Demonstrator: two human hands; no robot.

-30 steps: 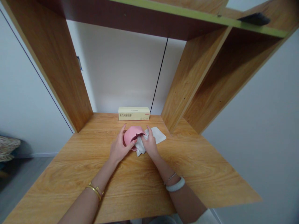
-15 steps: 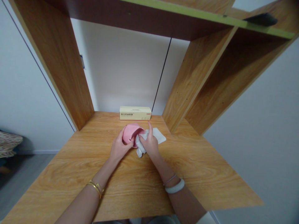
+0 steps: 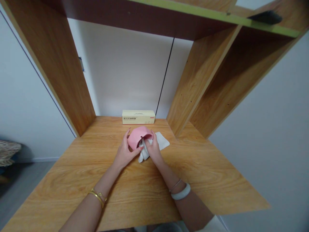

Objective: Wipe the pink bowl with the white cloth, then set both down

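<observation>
A pink bowl [image 3: 139,132] is tipped so that its opening faces down and toward me. My left hand [image 3: 125,150] grips its left side, with the thumb at the lower rim. My right hand [image 3: 153,147] presses a crumpled white cloth [image 3: 144,155] against the bowl's inside at the right rim, its fingertips partly hidden by cloth and bowl. Just right of that hand, a flat white piece [image 3: 163,140] lies on the wooden table; whether it joins the crumpled cloth I cannot tell.
A cream cling film box [image 3: 138,117] stands at the table's back against the white panel. Wooden uprights [image 3: 193,87] rise at the right, with another on the left. A shelf [image 3: 169,19] crosses overhead, and a dark object [image 3: 265,17] rests on it at the right.
The bowl has turned so its opening points more downward and its outer side shows more. My right hand has moved in closer, its raised index finger now at the bowl's rim.
</observation>
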